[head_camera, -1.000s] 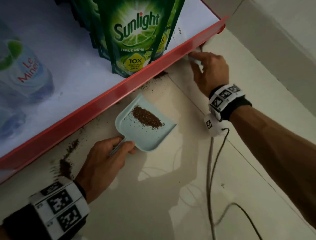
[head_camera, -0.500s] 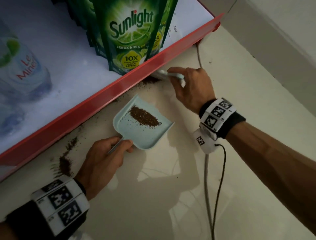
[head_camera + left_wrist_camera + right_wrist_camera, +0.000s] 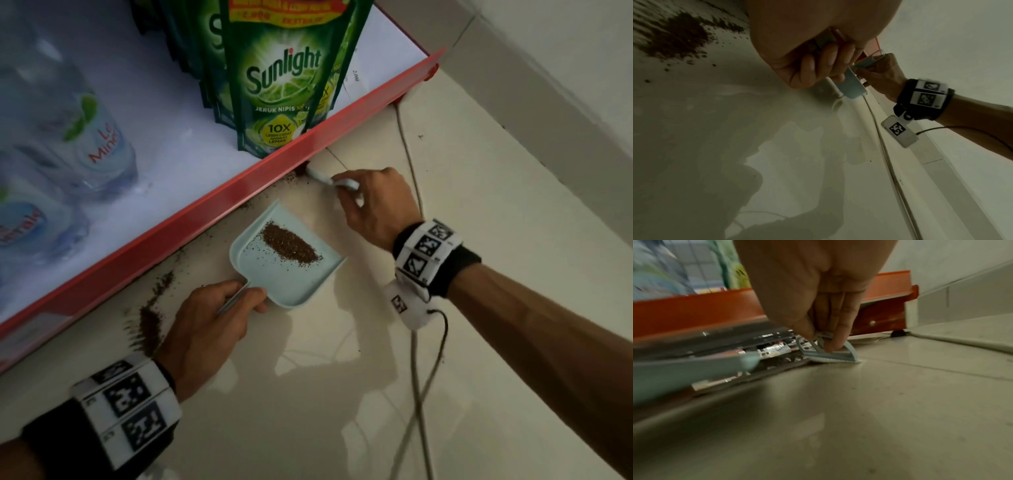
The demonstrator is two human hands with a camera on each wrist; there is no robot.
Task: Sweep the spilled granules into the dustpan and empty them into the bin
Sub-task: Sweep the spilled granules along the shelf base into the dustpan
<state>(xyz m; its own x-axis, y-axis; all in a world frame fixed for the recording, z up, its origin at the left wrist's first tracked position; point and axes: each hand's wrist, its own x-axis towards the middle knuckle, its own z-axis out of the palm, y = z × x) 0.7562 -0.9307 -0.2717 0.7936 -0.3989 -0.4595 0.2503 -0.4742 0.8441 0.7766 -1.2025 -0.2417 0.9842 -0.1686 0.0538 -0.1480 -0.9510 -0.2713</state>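
Observation:
A pale blue dustpan point(image 3: 260, 274) lies on the floor beside the red shelf edge, with a heap of brown granules point(image 3: 290, 243) inside it. My left hand point(image 3: 219, 308) grips its handle point(image 3: 846, 87). My right hand point(image 3: 373, 202) holds a small pale blue brush point(image 3: 322, 176) low against the floor, its head point(image 3: 830, 356) at the foot of the shelf just beyond the pan's lip. Loose granules point(image 3: 291, 178) lie scattered along the shelf base. A second dark pile of granules point(image 3: 149, 329) sits on the floor left of my left hand, also in the left wrist view point(image 3: 674, 35).
A red-edged shelf point(image 3: 191, 219) runs diagonally above the floor, carrying green Sunlight pouches point(image 3: 281, 78) and water bottles point(image 3: 78, 130). A grey cable point(image 3: 409, 154) trails over the pale tiles point(image 3: 308, 411) by a wall point(image 3: 548, 68).
My right hand has brought the brush leftward along the shelf base from the far right end to just beyond the pan's lip. The dustpan and my left hand have stayed in place.

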